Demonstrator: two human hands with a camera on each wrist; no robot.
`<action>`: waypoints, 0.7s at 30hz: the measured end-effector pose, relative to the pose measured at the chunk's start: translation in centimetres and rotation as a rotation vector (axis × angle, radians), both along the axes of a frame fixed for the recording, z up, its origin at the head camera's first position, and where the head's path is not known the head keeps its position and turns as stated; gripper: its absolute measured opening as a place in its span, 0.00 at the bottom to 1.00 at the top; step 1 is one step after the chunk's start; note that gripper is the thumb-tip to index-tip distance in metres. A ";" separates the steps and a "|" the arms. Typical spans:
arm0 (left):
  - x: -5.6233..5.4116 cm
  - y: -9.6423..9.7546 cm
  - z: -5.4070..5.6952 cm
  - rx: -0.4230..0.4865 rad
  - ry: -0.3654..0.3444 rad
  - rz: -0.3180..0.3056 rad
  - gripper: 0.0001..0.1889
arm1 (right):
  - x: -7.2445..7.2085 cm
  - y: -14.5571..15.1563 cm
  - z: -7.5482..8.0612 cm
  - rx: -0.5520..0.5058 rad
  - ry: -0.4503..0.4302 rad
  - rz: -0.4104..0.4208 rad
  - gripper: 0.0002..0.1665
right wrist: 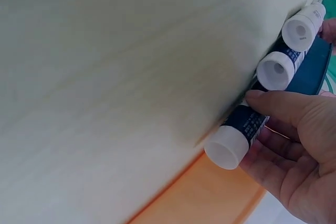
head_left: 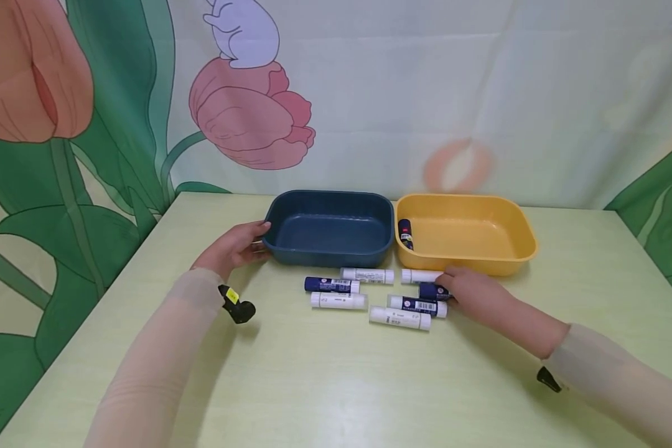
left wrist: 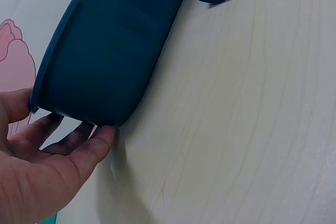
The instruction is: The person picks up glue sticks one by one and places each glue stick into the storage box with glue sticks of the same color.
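Note:
My left hand (head_left: 236, 246) holds the left end of a dark blue plastic tray (head_left: 336, 256), thumb at the rim and fingers against the outer wall. With thumb and fingers, my right hand (head_left: 478, 297) grips a dark blue glue stick (right wrist: 243, 121) with a white end, still at table level. Beside it lie a white glue stick (head_left: 420, 276) and a blue-labelled glue stick (head_left: 417, 305). Several more lie in front of the trays, among them a white glue stick (head_left: 399, 318) and a dark blue glue stick (head_left: 331, 285).
A yellow tray (head_left: 465, 262) stands to the right of the blue one, one dark glue stick (head_left: 406, 234) leaning inside at its left end. Behind both hangs a printed curtain (head_left: 369, 112). The pale table (head_left: 313, 386) extends toward me.

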State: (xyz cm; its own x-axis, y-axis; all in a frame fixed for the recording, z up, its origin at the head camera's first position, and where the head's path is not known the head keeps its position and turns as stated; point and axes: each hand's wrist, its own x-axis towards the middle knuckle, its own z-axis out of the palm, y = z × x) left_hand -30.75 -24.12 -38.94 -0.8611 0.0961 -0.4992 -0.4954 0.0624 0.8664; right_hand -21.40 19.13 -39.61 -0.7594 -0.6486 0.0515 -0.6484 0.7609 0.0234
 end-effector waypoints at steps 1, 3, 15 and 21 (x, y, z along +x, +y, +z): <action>-0.1 0.1 0.0 0.000 0.000 0.000 0.30 | 0.0 0.1 0.1 0.000 -0.001 -0.002 0.14; -0.1 0.2 0.0 0.001 -0.001 0.002 0.30 | 0.1 0.3 0.3 -0.006 -0.007 -0.005 0.14; 0.0 0.3 0.0 0.011 0.004 -0.006 0.30 | -0.1 1.0 3.8 -0.057 -0.193 -0.111 0.15; 0.1 0.1 0.0 0.012 0.009 -0.006 0.30 | -0.7 1.3 6.3 -0.097 -0.252 -0.157 0.16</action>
State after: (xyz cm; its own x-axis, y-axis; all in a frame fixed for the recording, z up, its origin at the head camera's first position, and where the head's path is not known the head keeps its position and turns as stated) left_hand -30.70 -23.98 -38.89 -0.8652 0.1067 -0.4900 -0.4869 0.0550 0.8717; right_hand -22.07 20.45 -33.34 -0.8467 -0.5235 -0.0949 -0.4987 0.8431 -0.2010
